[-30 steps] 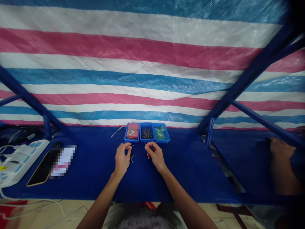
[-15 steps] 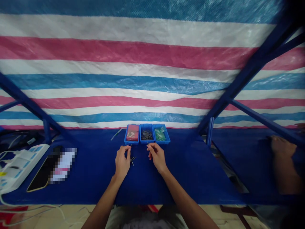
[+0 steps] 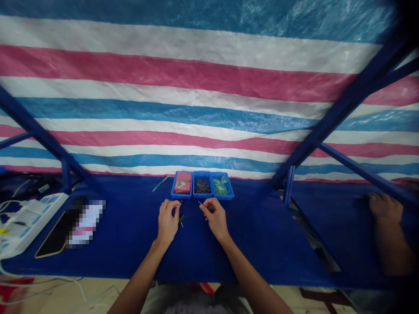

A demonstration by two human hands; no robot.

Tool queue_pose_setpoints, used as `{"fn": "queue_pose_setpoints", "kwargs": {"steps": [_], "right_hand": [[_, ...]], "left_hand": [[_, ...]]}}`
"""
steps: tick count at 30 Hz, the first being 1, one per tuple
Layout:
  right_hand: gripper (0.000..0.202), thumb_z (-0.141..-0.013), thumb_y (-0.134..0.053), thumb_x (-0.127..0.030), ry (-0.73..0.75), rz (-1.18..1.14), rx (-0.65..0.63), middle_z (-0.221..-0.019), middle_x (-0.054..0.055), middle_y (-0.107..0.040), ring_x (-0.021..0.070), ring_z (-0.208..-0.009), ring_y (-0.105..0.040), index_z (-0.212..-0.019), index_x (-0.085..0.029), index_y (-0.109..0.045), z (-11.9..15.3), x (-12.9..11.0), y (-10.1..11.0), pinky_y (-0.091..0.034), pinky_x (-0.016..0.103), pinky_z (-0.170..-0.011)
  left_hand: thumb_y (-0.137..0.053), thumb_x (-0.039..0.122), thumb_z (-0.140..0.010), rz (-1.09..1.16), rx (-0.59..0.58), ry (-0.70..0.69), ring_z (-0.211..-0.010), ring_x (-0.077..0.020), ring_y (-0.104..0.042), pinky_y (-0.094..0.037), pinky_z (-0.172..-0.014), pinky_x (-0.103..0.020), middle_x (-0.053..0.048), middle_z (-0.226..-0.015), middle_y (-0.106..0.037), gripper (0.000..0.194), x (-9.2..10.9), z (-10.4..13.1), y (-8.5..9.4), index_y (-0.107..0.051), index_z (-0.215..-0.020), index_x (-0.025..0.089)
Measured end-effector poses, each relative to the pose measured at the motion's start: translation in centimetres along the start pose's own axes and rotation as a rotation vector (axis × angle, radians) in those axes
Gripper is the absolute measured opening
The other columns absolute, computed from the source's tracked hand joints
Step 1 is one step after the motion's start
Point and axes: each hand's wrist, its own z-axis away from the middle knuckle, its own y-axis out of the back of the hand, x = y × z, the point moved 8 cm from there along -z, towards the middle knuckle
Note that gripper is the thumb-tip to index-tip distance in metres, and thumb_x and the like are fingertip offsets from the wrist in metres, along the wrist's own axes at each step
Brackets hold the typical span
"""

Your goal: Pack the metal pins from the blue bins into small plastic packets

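Observation:
My left hand [image 3: 168, 220] is closed in a pinch, a small thin screw [image 3: 181, 201] poking out at its fingertips. Opposite it, my right hand [image 3: 215, 216] pinches another slim screw [image 3: 200, 203], its tip pointing left. Several loose screws [image 3: 182, 220] lie on the blue table beside my left thumb. Just beyond both hands stands a row of three blue bins: the left bin [image 3: 181, 196] holds pink material with a small pale packet, the middle bin [image 3: 203, 196] a heap of dark screws, and the right bin [image 3: 224, 197] green and clear small pieces.
A pen-like stick [image 3: 160, 183] lies left of the bins. Further left are a phone [image 3: 54, 237], a blurred-out patch, and a white power strip [image 3: 31, 226] with cables. Blue metal bars [image 3: 327, 117] slant at both sides. Another person's hand [image 3: 386, 209] is at far right.
My right hand has turned slightly, so its screw shows more clearly, pointing left. My left hand keeps its pinch. The camera view has tilted a little.

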Motion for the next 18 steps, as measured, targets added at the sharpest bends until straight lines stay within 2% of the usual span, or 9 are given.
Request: {"fn": "queue_pose_setpoints", "kwargs": {"steps": [3, 10, 14, 18], "right_hand": [[0.027, -0.086, -0.079, -0.048, 0.009, 0.033, 0.006, -0.079, 0.000, -0.063, 0.0148, -0.061, -0.059, -0.090, -0.023, -0.068, 0.04, 0.20, -0.02, -0.047, 0.022, -0.045], [0.036, -0.097, -0.063, -0.056, -0.032, -0.111, -0.028, -0.081, 0.001, -0.065, 0.0117, -0.054, -0.058, -0.099, -0.020, -0.070, -0.52, 0.64, 0.10, -0.047, 0.021, -0.043], [0.036, -0.097, -0.063, -0.057, -0.035, -0.146, -0.019, -0.084, 0.001, -0.064, 0.0123, -0.055, -0.060, -0.100, -0.021, -0.067, -0.65, 0.65, 0.31, -0.048, 0.021, -0.042], [0.027, -0.096, -0.067, -0.051, 0.015, -0.041, -0.004, -0.081, -0.001, -0.060, 0.0131, -0.057, -0.060, -0.098, -0.024, -0.064, -0.32, 0.03, 0.32, -0.049, 0.022, -0.043]], "left_hand": [[-0.050, 0.028, -0.106, -0.003, -0.010, 0.013, -0.095, -0.0252, -0.065, -0.052, -0.089, -0.040, -0.005, -0.099, -0.068, 0.015, -0.08, 0.05, -0.05, -0.065, -0.104, 0.026], [-0.053, 0.032, -0.107, 0.034, -0.011, 0.049, -0.097, -0.0240, -0.068, -0.051, -0.092, -0.039, -0.005, -0.103, -0.071, 0.015, -0.37, 0.03, -0.38, -0.065, -0.111, 0.024], [-0.056, 0.030, -0.105, 0.035, 0.011, 0.000, -0.096, -0.0236, -0.066, -0.051, -0.092, -0.039, -0.005, -0.102, -0.071, 0.012, 0.13, -0.19, -0.06, -0.064, -0.111, 0.023], [-0.058, 0.027, -0.104, 0.007, 0.036, -0.029, -0.097, -0.0248, -0.064, -0.051, -0.091, -0.039, -0.005, -0.100, -0.072, 0.008, 0.43, -0.32, 0.31, -0.065, -0.107, 0.023]]}}
